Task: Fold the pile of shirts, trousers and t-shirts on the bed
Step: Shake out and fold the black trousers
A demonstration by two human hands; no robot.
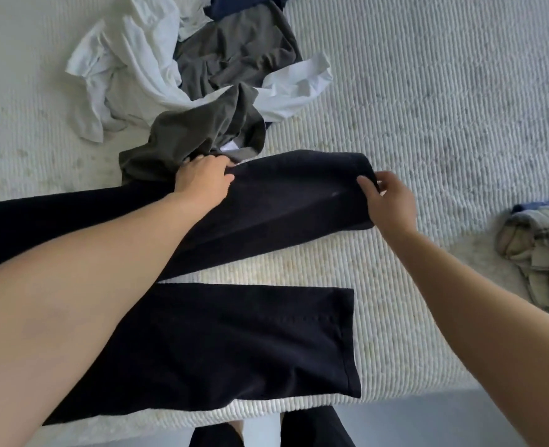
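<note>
The right hand [387,201] pinches the hem of the far leg of the black trousers [250,343], while the left hand [202,180] grips the same leg's far edge further along. Judged step: aligning legs; next, lay this leg squarely over the near one. On the bed [444,108]: one trousers, one unfolded pile [202,66], one plaid garment [540,253].

My arms are bare from the edge of view down to the wrists, with no sleeve showing on either. My left hand [202,179] and my right hand [390,204] carry no ring, watch or bracelet that I can see. Below the bed's edge, my legs are in dark trousers [315,429], with a bare foot [236,429] between them.
</note>
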